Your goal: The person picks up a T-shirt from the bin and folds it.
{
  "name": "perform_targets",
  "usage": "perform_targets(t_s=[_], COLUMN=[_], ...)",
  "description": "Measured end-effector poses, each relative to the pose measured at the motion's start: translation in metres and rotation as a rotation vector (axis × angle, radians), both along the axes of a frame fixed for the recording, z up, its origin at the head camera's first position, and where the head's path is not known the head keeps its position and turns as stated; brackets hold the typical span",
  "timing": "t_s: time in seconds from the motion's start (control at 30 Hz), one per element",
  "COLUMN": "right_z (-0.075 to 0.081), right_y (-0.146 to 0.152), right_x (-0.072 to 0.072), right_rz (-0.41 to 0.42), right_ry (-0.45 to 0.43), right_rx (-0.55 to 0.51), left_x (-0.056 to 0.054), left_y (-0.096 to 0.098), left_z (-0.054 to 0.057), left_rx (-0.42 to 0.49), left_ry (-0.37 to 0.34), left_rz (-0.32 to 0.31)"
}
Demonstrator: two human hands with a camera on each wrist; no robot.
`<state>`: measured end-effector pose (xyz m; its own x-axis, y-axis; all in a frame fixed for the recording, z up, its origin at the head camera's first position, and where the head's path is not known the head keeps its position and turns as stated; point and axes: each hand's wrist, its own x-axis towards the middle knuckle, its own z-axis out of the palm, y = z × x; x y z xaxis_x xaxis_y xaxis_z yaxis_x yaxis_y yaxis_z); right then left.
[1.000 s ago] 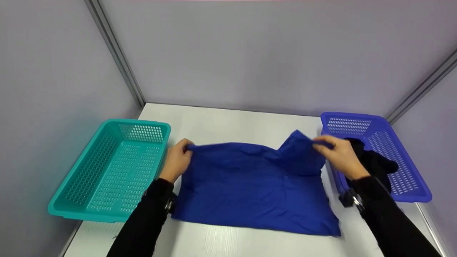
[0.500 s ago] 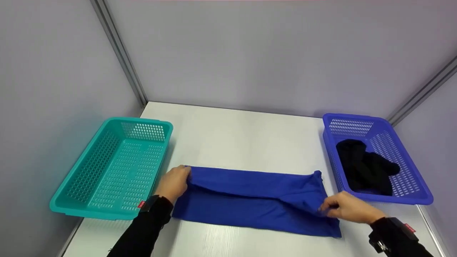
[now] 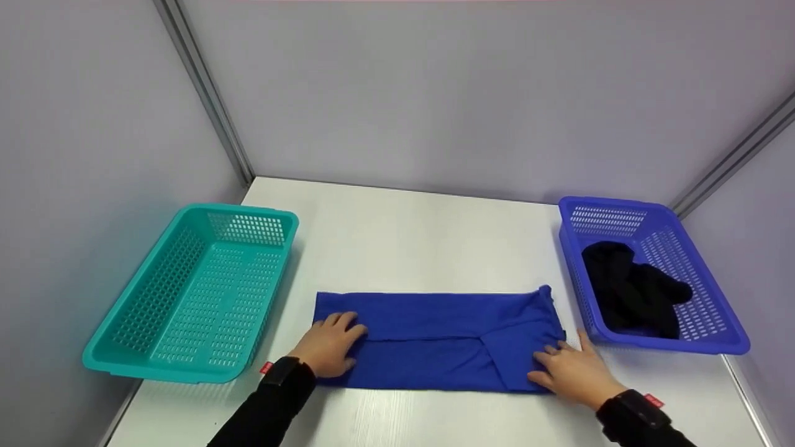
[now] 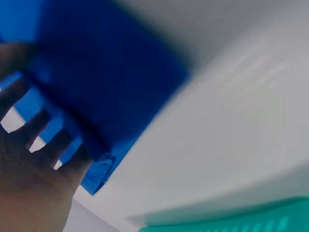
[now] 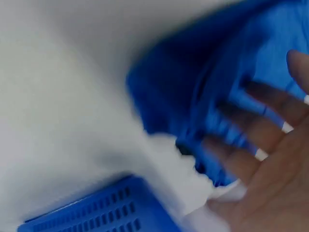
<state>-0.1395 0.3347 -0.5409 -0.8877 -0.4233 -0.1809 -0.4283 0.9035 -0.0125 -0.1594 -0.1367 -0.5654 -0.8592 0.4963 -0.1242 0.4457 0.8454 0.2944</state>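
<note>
A blue cloth [image 3: 422, 316] lies folded into a long flat strip on the white table, with a seam along its middle and a slanted flap near its right end. My left hand [image 3: 329, 344] rests on the cloth's left end, fingers spread. At the right end, my right hand [image 3: 574, 370] touches the cloth with fingers extended. In the left wrist view the spread fingers of the left hand [image 4: 38, 154] lie against the blue fabric [image 4: 106, 82]. The right wrist view has the right hand [image 5: 263, 140] over the cloth's crumpled edge [image 5: 169, 96].
A teal perforated basket [image 3: 93, 357] stands on the left side of the table, nothing in it. At the right, a purple-blue basket [image 3: 736, 338] holds a black cloth item [image 3: 633, 292]. Grey panels [image 3: 422, 93] enclose the table [image 3: 397, 236] at the back and sides.
The cloth's far edge has come down toward the person, folding it into a narrower strip. Both hands have let go of the edge and now lie on the cloth with fingers extended.
</note>
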Motion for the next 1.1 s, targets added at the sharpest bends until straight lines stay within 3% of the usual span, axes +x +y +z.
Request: perform_targets(t_s=[0.13,0.23,0.3,0.5,0.7,0.8,0.93,1.0,1.1], right_z=[-0.016,-0.029,-0.033,-0.035,-0.043,-0.042,-0.033,-0.027,-0.02], right_y=[-0.024,-0.037,-0.046,-0.08,-0.118,-0.124,-0.124,-0.125,-0.129], right_x=[-0.003,-0.016,-0.028,-0.061,-0.074,-0.081,-0.09,-0.089,-0.081], right_rz=[-0.144,-0.188,-0.225,-0.285,-0.1,-0.099,-0.255,-0.282,-0.217], right_ry=[0.137,0.314,0.363,0.145,-0.04,0.046,0.171,0.169,0.129], right_rx=[0.095,0.082,0.027,-0.125,-0.171,-0.105,-0.06,-0.107,-0.216], left_x=[0.004,0.006,0.008,0.019,0.023,0.022,0.019,0.018,0.014], left_y=[0.001,0.005,0.009,0.031,0.057,0.071,0.086,0.09,0.096], left_z=[-0.008,-0.009,-0.008,-0.004,-0.002,0.001,-0.004,-0.01,-0.018], left_rx=[-0.042,-0.058,-0.071,-0.1,-0.146,-0.119,-0.114,-0.128,-0.142], left_ry=[0.021,0.01,-0.009,-0.039,-0.018,-0.079,-0.085,-0.061,-0.028], left_rz=[-0.045,-0.084,-0.112,-0.207,-0.308,-0.372,-0.45,-0.447,-0.384])
